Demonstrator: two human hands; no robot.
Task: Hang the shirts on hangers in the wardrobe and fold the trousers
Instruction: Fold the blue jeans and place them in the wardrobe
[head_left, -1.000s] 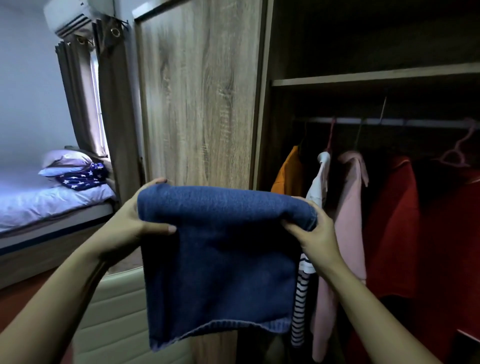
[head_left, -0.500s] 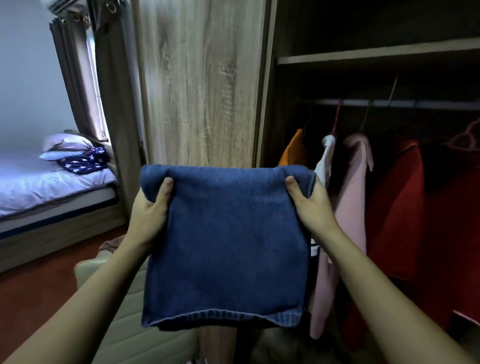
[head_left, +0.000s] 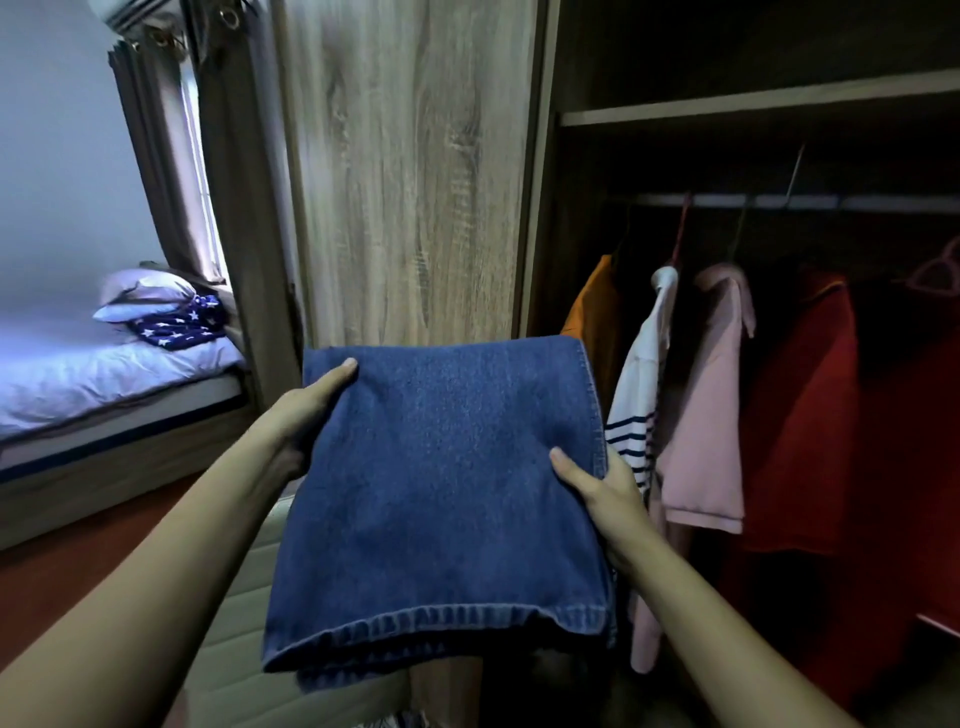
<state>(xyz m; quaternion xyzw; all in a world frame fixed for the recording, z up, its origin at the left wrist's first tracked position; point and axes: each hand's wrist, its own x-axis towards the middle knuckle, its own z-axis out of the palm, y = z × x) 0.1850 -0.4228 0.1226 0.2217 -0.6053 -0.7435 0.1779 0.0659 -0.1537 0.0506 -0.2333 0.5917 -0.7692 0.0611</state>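
1. The folded blue denim trousers are held out in front of the wardrobe door. They lie almost flat, with the stitched hem nearest the camera and a stitched seam down the right edge.
2. The left hand grips the left edge with its thumb on top and its fingers hidden underneath. The right hand pinches the right edge, thumb on top, fingers curled beneath.
3. Half a second ago the trousers hung from their top corners. Now they tip up flat, and the right hand has slid to mid-edge.
4. Just right of them, a striped shirt and a pink shirt hang from the rail.
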